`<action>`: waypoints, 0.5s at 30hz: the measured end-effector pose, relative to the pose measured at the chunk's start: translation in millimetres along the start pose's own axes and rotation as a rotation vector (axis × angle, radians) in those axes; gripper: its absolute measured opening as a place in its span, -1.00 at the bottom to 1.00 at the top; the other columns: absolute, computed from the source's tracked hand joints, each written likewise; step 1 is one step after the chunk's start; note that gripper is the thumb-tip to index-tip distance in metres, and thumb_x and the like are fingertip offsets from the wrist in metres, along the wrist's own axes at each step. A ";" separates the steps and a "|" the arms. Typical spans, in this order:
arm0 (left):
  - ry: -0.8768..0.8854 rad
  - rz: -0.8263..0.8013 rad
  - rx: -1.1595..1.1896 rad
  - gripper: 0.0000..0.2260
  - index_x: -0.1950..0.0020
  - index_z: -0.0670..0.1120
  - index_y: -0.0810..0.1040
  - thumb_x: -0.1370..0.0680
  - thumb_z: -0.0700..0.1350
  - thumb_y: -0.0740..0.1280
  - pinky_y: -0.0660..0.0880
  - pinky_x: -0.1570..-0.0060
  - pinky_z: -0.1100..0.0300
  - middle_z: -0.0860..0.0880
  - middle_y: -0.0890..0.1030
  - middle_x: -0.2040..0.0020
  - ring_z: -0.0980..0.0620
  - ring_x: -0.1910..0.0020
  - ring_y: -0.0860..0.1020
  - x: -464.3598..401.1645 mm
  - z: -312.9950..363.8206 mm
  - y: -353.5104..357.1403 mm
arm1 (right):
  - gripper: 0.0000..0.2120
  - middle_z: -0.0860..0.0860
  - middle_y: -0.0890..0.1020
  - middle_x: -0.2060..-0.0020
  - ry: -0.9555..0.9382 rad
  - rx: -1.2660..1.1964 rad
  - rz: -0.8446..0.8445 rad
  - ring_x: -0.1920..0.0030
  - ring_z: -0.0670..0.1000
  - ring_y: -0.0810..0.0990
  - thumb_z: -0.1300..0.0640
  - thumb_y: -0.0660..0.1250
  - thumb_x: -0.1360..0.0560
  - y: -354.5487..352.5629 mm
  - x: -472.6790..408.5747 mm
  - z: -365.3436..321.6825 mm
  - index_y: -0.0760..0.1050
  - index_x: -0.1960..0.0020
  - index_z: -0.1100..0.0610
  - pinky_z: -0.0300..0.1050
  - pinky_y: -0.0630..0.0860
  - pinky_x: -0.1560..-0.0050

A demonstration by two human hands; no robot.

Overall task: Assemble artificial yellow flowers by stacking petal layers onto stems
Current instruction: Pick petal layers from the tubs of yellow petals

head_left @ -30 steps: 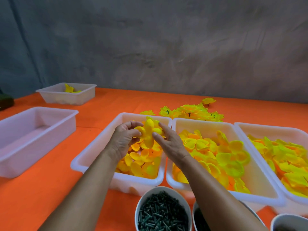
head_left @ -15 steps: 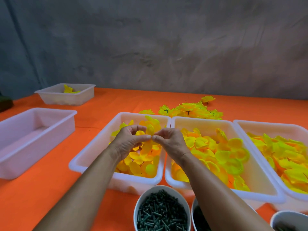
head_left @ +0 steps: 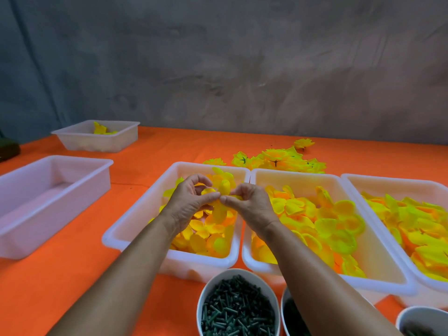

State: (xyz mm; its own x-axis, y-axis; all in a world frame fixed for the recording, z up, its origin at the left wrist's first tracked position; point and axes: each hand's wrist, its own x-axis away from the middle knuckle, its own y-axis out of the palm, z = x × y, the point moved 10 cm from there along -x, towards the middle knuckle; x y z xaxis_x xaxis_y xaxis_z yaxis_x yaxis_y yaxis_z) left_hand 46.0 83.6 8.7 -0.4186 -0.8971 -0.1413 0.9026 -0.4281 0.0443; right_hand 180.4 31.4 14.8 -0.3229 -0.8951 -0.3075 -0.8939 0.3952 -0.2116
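I have my left hand (head_left: 188,202) and right hand (head_left: 249,202) both pinching 1 petal layer (head_left: 221,200) over the tray (head_left: 135,220); I'd separate it gently, keeping its centre hole clear.

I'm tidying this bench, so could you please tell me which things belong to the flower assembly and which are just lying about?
In use:
- petal layer, pinched by left hand and right hand
- three petal trays
- stem bowl
- finished flowers

Lying about:
- empty tray
- far tray, a few petals inside
- dark object at left edge
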 end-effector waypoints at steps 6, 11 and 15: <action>0.083 -0.105 -0.238 -0.74 0.15 -0.06 0.61 -0.28 -0.30 0.56 0.41 0.22 -0.01 -0.18 0.55 0.16 -0.06 0.21 0.44 4.2 1.8 16.3 | -0.61 -0.08 0.31 0.48 -0.035 -0.003 0.094 0.39 -0.07 0.25 0.13 0.57 -0.29 -10.4 -0.5 -0.4 0.33 0.43 0.03 -0.17 0.22 0.35; 0.070 -0.050 -0.179 -0.84 0.14 -0.18 0.62 -0.33 -0.30 0.52 0.43 0.17 0.00 -0.01 0.65 0.11 -0.04 0.13 0.51 5.5 2.9 12.6 | -0.62 -0.10 0.29 0.52 -0.028 -0.078 0.020 0.45 -0.13 0.22 0.13 0.55 -0.32 -2.9 1.1 -2.8 0.34 0.44 0.06 -0.28 0.18 0.43; 0.041 0.015 -0.057 -0.93 0.15 -0.24 0.56 -0.43 -0.30 0.43 0.49 0.10 0.04 -0.18 0.61 0.01 -0.06 0.12 0.54 5.2 5.1 4.8 | -0.70 -0.08 0.35 0.50 -0.031 -0.221 -0.021 0.45 -0.15 0.28 0.19 0.48 -0.40 -2.1 3.5 -7.4 0.40 0.40 0.13 -0.34 0.23 0.42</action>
State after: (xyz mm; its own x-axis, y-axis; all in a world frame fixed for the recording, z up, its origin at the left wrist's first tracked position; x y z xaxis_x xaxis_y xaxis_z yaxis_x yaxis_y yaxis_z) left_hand 47.6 76.4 13.2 -0.4020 -0.8975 -0.1812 0.9133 -0.4071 -0.0098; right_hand 178.9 25.9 21.0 -0.2965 -0.8945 -0.3345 -0.9479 0.3184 -0.0113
